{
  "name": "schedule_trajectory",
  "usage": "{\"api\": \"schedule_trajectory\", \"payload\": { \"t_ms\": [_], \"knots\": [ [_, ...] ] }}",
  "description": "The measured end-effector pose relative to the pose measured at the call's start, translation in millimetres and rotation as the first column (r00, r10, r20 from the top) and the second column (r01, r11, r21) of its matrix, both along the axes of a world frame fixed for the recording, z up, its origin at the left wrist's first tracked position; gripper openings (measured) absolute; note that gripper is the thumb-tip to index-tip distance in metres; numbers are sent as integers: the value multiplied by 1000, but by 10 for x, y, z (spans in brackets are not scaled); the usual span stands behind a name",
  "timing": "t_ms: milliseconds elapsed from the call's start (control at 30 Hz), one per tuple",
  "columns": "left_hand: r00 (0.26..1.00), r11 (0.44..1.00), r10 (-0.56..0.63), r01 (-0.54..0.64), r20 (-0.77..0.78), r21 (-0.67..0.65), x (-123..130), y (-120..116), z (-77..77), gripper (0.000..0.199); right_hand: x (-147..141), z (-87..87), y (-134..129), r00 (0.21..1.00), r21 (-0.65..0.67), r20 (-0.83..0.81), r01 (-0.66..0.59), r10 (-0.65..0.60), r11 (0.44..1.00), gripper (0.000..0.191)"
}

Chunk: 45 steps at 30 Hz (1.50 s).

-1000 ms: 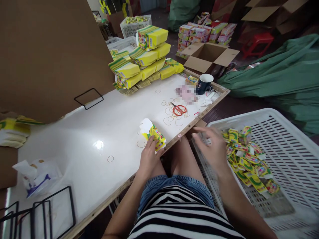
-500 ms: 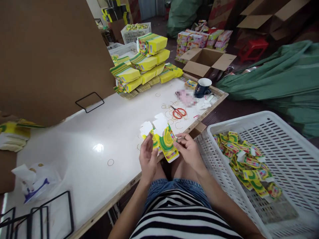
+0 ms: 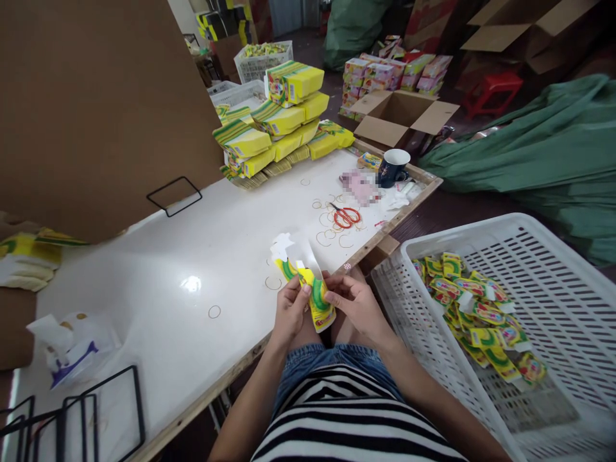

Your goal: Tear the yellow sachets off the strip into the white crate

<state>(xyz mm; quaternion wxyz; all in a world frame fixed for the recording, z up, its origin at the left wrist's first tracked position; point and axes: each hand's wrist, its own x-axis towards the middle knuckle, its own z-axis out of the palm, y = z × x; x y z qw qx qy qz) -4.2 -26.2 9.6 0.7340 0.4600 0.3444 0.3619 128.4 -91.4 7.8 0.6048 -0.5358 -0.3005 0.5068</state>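
Over the table's front edge, my left hand (image 3: 290,311) and my right hand (image 3: 359,301) hold a yellow-green printed carton (image 3: 318,298) between them. My left fingers pinch its left side, and the right thumb and fingers grip its right side. The carton looks partly folded, with a white flap rising at the top. Just behind it, another yellow-green carton piece with white flaps (image 3: 283,250) lies on the white table (image 3: 163,282). Red-handled scissors (image 3: 345,217) rest farther back among thin rubber bands.
Stacks of yellow cartons (image 3: 283,122) stand at the table's back. A dark mug (image 3: 393,168) sits near the right edge. The white basket (image 3: 553,256) at right holds small yellow cartons (image 3: 481,308). Black metal frames (image 3: 137,410) and a tissue pack (image 3: 72,359) are at left.
The held carton has turned and narrowed from its flatter, wider shape. My left fingers, spread beside it before, have closed on it. My right hand has shifted slightly down and left.
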Motion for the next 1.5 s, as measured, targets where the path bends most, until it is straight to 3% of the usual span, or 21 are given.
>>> {"api": "schedule_trajectory", "payload": {
  "t_ms": [100, 200, 300, 400, 500, 633, 733, 800, 900, 1000, 1233, 1400, 1433, 1500],
  "knots": [
    [995, 998, 55, -54, -81, 16, 4, 8, -63, 38, -13, 5, 3, 1000, -9, 21, 15, -15, 1000, 38],
    [993, 997, 45, -37, -106, 73, 23, -2, -46, 39, -20, -22, 9, 984, 1, 150, 100, -99, 995, 31],
    [993, 992, 60, -48, -102, 120, 24, -32, 37, 57, -8, -38, 6, 939, 43, 307, 150, -156, 988, 25],
    [995, 990, 1, 13, -104, 138, -28, -43, 130, 66, 47, -8, -7, 938, 139, 330, 66, -109, 988, 34],
    [988, 980, -128, 139, -89, 141, -114, -13, 201, 63, 153, 64, -17, 949, 192, 313, -96, 31, 977, 45],
    [955, 951, -283, 292, -90, 104, -197, 30, 246, 45, 307, 171, -3, 902, 154, 399, -245, 167, 957, 26],
    [941, 940, -333, 336, -59, 63, -197, 19, 245, 37, 370, 220, 20, 857, 165, 490, -270, 159, 949, 26],
    [942, 941, -336, 337, -13, 40, -177, -2, 235, 47, 379, 225, 33, 848, 208, 520, -248, 108, 946, 30],
    [948, 948, -318, 318, 27, 14, -149, -23, 212, 73, 360, 201, 41, 866, 235, 498, -189, 49, 953, 31],
    [947, 947, -321, 321, 22, 0, -145, -21, 179, 80, 335, 169, 34, 909, 209, 416, -83, -12, 974, 29],
    [947, 948, -316, 318, 47, -32, -134, -19, 178, 55, 341, 155, 20, 892, 190, 452, -116, 18, 975, 36],
    [972, 971, -232, 233, -25, 47, -100, -13, 195, 41, 381, 178, 20, 905, 212, 394, 81, -161, 974, 25],
    [976, 974, -210, 214, -58, 75, -98, -13, 187, 40, 396, 192, 21, 919, 197, 372, 61, -132, 978, 26],
    [974, 970, -180, 199, -135, 138, -98, -17, 164, 38, 419, 230, 26, 940, 129, 334, -123, 74, 984, 31]
  ]
}}
